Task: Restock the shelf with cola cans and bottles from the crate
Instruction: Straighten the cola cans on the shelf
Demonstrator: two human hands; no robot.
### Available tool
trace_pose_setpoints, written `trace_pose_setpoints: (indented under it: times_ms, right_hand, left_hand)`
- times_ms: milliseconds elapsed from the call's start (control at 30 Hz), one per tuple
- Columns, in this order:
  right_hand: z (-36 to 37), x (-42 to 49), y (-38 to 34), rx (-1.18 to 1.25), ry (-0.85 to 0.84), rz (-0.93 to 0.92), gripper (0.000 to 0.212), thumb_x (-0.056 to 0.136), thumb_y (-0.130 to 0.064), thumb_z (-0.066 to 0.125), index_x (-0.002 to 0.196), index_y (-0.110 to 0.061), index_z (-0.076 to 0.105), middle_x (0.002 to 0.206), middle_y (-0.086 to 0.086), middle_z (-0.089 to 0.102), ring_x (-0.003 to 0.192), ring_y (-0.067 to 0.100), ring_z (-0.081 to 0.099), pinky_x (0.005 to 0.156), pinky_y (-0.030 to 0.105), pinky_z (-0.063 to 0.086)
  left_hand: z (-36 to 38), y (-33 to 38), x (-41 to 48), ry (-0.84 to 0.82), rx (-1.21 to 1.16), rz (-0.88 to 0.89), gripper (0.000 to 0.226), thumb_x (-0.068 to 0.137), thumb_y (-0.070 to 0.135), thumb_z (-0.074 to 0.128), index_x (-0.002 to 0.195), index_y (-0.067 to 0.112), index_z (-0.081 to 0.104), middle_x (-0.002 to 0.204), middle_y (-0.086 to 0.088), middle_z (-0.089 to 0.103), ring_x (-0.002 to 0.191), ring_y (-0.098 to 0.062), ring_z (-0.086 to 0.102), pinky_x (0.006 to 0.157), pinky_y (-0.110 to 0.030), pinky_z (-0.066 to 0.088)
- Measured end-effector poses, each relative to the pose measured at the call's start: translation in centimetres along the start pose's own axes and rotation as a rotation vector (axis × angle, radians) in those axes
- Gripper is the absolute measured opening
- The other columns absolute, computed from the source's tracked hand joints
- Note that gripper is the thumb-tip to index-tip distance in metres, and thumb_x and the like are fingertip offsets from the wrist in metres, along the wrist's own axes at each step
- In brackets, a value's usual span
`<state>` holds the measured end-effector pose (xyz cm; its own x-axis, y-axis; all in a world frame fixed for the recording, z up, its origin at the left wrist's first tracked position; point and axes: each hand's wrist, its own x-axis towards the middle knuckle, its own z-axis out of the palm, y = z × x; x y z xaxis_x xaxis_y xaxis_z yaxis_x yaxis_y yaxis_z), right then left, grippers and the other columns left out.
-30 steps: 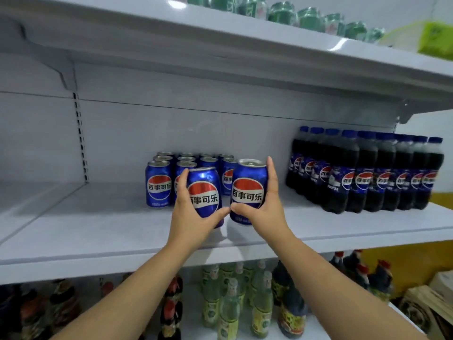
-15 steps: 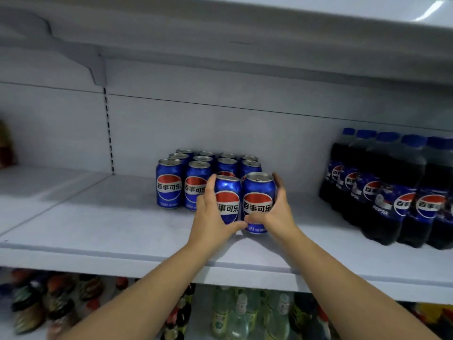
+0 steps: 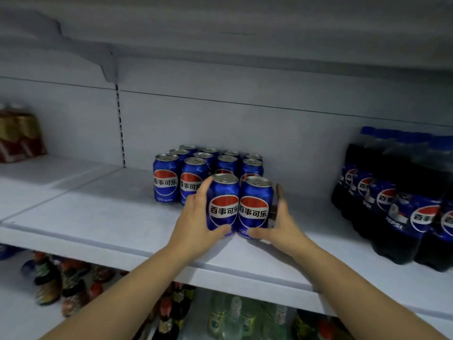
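Two blue cola cans stand side by side on the white shelf (image 3: pixel 98 224), in front of a block of several like cans (image 3: pixel 193 165). My left hand (image 3: pixel 196 222) grips the left can (image 3: pixel 222 202), fingers round its left side and thumb across its base. My right hand (image 3: pixel 282 224) holds the right can (image 3: pixel 256 207), thumb under its front and fingers behind its right side. Both cans rest on the shelf, touching each other. Dark cola bottles (image 3: pixel 397 192) with blue caps stand in rows at the right.
A shelf board hangs low overhead (image 3: pixel 245 33). Red and gold packs (image 3: pixel 19 136) sit at the far left. Below, the lower shelf holds dark bottles (image 3: pixel 61 285) and green-capped pale bottles (image 3: pixel 235 315). Bare shelf surface lies left of the cans.
Both hands carried their cans forward and set them down on the shelf against the front row of cans. The view moved closer and to the left.
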<state>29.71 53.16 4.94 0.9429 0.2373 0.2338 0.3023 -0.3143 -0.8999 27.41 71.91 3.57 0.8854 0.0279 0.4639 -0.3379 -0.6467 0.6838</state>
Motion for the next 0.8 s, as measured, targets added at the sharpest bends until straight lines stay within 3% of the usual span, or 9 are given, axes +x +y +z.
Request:
trace_pose_setpoints:
  times_ms: [100,233,400,533,600,800]
  right_hand:
    - [-0.3,-0.3,-0.1,-0.065,0.075,-0.007,0.12,0.068,-0.011,0.082,0.148,-0.032,-0.005,0.123,-0.009,0.047,0.104,0.006,0.05,0.086,0.024,0.046]
    - [0.4,0.2,0.2,-0.159,0.105,-0.106,0.104,0.069,-0.009,0.08,0.135,-0.046,0.009,0.106,-0.032,0.045,0.094,-0.006,0.051,0.078,0.012,0.042]
    - [0.3,2.3,0.7,-0.155,0.097,-0.111,0.107,0.07,-0.007,0.079,0.146,-0.032,0.008,0.11,-0.02,0.049,0.101,0.004,0.051,0.082,0.021,0.043]
    - [0.3,4.2,0.9,-0.112,0.123,-0.133,0.097,0.068,-0.006,0.081,0.134,-0.04,0.018,0.109,-0.022,0.05,0.095,-0.002,0.052,0.071,0.006,0.043]
    - [0.3,5.2,1.2,-0.09,0.137,-0.133,0.094,0.066,-0.004,0.081,0.127,-0.042,0.022,0.11,-0.021,0.052,0.1,0.0,0.054,0.073,0.007,0.045]
    - [0.8,6.6,1.8,-0.086,0.153,-0.133,0.103,0.063,-0.001,0.082,0.143,-0.028,0.022,0.121,-0.014,0.051,0.109,0.006,0.051,0.085,0.019,0.043]
  left_hand:
    - [0.5,0.4,-0.6,0.073,0.145,-0.021,0.111,0.073,0.039,0.076,0.146,0.038,-0.008,0.142,-0.003,0.036,0.126,-0.018,0.043,0.096,-0.031,0.042]
    - [1.7,1.2,-0.3,0.093,0.163,-0.068,0.11,0.078,0.032,0.074,0.146,0.036,-0.012,0.14,-0.007,0.036,0.123,-0.021,0.046,0.096,-0.032,0.042]
    - [2.8,1.0,2.2,0.093,0.044,-0.124,0.102,0.08,0.015,0.072,0.148,0.033,-0.002,0.137,-0.015,0.028,0.12,-0.029,0.046,0.098,-0.034,0.04]
    - [3.5,0.4,4.2,0.138,0.285,-0.157,0.103,0.08,0.028,0.072,0.149,0.03,-0.004,0.132,-0.016,0.041,0.115,-0.031,0.049,0.089,-0.04,0.045]
    - [3.8,0.1,4.9,0.158,0.376,-0.185,0.103,0.08,0.033,0.071,0.149,0.029,-0.005,0.129,-0.016,0.046,0.111,-0.032,0.052,0.083,-0.04,0.047]
    - [4.4,-0.5,5.9,0.187,0.445,-0.195,0.092,0.088,0.027,0.062,0.15,0.026,-0.008,0.129,-0.018,0.045,0.101,-0.033,0.059,0.078,-0.038,0.049]
